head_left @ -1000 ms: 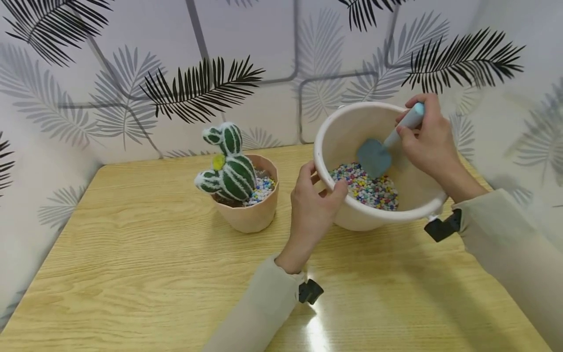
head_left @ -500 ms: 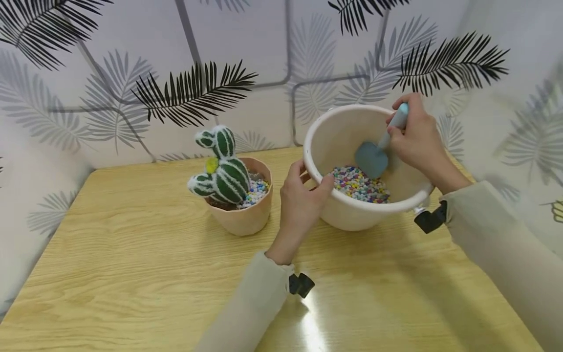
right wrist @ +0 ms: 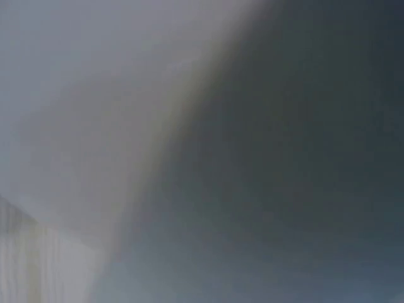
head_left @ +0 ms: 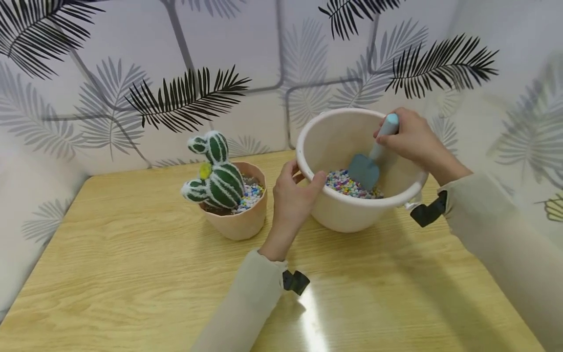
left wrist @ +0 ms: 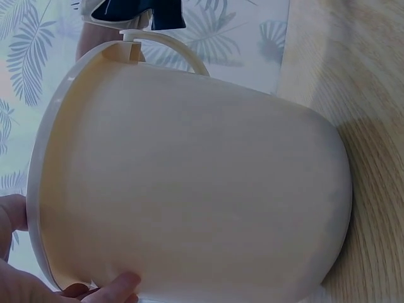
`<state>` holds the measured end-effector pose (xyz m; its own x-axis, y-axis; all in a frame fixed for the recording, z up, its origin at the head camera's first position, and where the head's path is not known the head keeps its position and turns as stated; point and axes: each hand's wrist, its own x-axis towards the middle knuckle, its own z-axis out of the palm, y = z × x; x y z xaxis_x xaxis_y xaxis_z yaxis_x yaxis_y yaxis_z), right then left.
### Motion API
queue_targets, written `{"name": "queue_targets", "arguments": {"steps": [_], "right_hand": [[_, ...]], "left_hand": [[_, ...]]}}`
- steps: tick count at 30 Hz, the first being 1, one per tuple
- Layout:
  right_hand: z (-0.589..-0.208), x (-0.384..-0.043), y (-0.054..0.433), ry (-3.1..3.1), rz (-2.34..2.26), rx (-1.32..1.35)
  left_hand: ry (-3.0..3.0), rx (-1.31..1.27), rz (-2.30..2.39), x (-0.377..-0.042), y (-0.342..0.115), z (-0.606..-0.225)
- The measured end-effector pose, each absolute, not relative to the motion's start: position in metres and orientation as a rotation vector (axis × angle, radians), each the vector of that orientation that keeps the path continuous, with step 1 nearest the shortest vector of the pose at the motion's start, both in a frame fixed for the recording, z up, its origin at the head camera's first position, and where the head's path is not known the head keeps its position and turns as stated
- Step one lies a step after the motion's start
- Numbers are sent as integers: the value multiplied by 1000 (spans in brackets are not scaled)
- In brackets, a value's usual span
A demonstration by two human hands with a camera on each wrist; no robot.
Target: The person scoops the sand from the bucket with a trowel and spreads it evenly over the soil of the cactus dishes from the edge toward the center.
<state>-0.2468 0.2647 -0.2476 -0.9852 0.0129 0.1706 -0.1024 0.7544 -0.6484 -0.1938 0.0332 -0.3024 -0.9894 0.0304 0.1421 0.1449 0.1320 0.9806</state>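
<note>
The handle of the scoop (head_left: 364,171) is held in the right hand (head_left: 415,137), with the grip closed round it by thumb and curled fingers; little is added by the right wrist view, which is blurred. The scoop's blade is pointed down into the bucket (head_left: 343,215), its lower edge set among the coloured beads (head_left: 345,185), and it cannot be told how many, if any, are carried on it. By the left hand (head_left: 292,200) the bucket's near-left rim is pinched, the grip closed only as far as the wall allows. The bucket is stood on the tabletop (head_left: 132,254), its mouth turned toward the head camera; whether its base is set flat cannot be told. Just beside the left hand, the pot (head_left: 242,225) is left untouched, with the cactus (head_left: 225,186) planted in it and similar beads strewn over part of the soil. The step in hand is judged to be the scooping of beads for the pot. For the next move, the blade seems to need to be pushed under the beads, levelled and lifted clear of the rim, with the bucket kept steady.
</note>
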Motion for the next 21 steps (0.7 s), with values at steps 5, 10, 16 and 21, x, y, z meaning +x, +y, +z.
{"name": "queue_targets", "arguments": {"steps": [5,10,16,21], "right_hand": [[-254,-254,262,-2723,1265,31],[-255,-260,260,-2697,1285,2],[-254,-264,258,-2774,1215,19],[-258,-265,258,-2885,1461,13]], "left_hand": [[-2312,-141,-1993,-195,34,-302],[-2308,-131,-1997,-196,36,-302],[-2287,-83,-2006,-198,35,-301],[-2270,-91,-2019,-196,35,-301]]}}
